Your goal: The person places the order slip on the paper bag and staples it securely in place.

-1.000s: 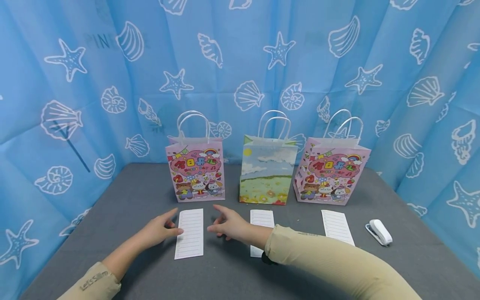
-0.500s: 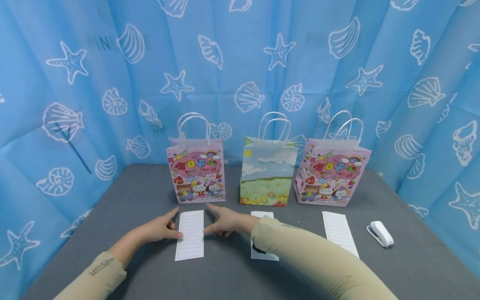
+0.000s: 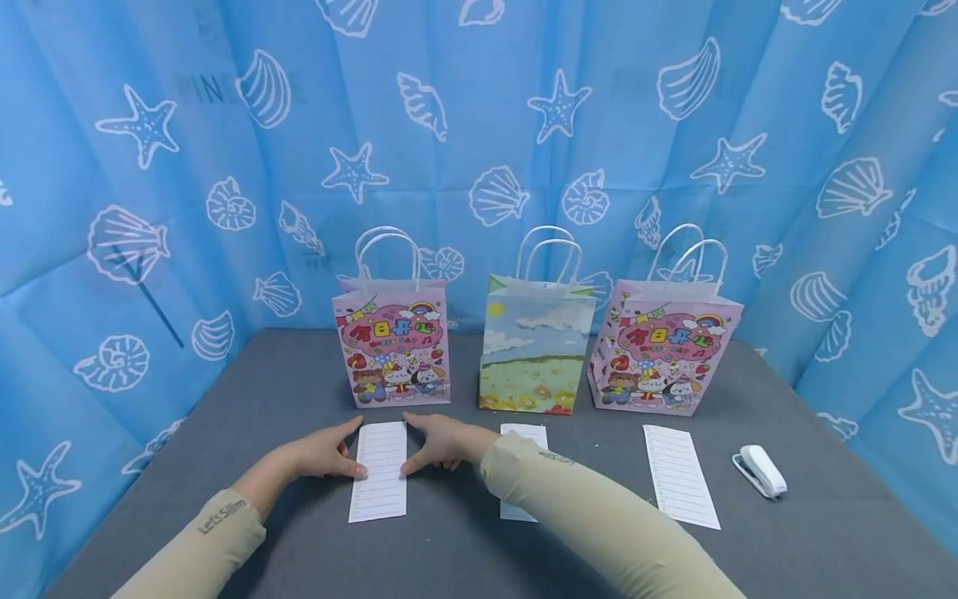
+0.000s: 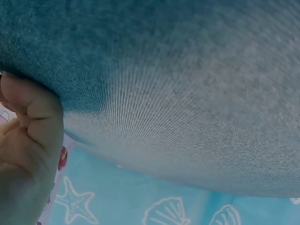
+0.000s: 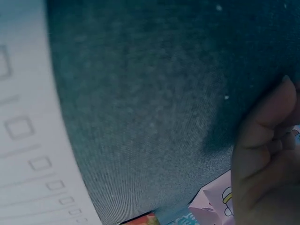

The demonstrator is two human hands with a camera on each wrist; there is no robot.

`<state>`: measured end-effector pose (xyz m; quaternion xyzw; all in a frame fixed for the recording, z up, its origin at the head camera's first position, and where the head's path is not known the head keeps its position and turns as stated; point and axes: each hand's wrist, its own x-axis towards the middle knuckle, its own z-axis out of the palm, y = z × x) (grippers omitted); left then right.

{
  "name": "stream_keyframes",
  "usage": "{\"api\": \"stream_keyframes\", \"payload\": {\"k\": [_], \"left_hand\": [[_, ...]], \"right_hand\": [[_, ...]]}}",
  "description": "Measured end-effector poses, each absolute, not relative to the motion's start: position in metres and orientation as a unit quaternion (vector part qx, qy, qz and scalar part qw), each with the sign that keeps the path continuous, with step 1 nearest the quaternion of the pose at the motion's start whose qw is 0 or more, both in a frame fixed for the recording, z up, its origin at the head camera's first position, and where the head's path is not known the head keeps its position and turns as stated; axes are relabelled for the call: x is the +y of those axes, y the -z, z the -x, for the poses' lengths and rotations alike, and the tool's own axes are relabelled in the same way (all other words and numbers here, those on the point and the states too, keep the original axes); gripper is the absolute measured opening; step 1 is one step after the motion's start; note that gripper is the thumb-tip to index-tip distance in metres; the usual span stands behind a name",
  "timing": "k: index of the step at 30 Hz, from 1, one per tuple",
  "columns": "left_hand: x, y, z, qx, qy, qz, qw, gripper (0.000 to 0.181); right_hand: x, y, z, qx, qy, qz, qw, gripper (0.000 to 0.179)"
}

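Bracketing one ruled sheet (image 3: 383,482), we note the left hand (image 3: 322,453) and the right hand (image 3: 443,441) at its long edges, the paper flat on the grey tabletop (image 3: 449,570) between the two sets of fingers. Each thumb and index finger stand spread apart, other fingers bent beneath. We see the left thumb on the sheet's left edge, the right thumb tip at its right edge; whether the index tips touch the top corners, we cannot tell.

Just beyond the index fingertips: an upright pink bag (image 3: 392,353), lettered 今日开心, with HAPPY DAY below. Beyond and right of the right fingers: a meadow bag (image 3: 537,341), then a second pink bag (image 3: 666,349), same lettering.

Right of the right fingers: a second sheet (image 3: 524,430), partly hidden by the right sleeve (image 3: 599,507); then a third sheet (image 3: 679,478) and, farthest, a white stapler (image 3: 762,471).

Behind the left fingers, we read Let'sSlim on the left sleeve (image 3: 202,541); the right sleeve's print is too small. Well beyond all fingers, the blue curtain (image 3: 479,116) shows faint letters, PIN legible.
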<state>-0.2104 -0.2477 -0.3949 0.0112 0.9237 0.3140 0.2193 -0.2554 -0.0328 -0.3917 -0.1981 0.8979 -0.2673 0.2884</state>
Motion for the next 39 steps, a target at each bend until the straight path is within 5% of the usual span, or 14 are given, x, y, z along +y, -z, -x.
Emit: {"api": "stream_keyframes", "payload": {"k": [31,39], "left_hand": [[-0.234,0.401,0.209,0.954,-0.248,-0.033,0.165,0.081],[-0.232,0.402,0.208,0.925,-0.348,0.02,0.151,0.068]], "right_hand": [[-0.041,0.393,0.253,0.923,0.22,0.208,0.236,0.068],[-0.041,0.398,0.254,0.927,0.201,0.226,0.222,0.066]]}}
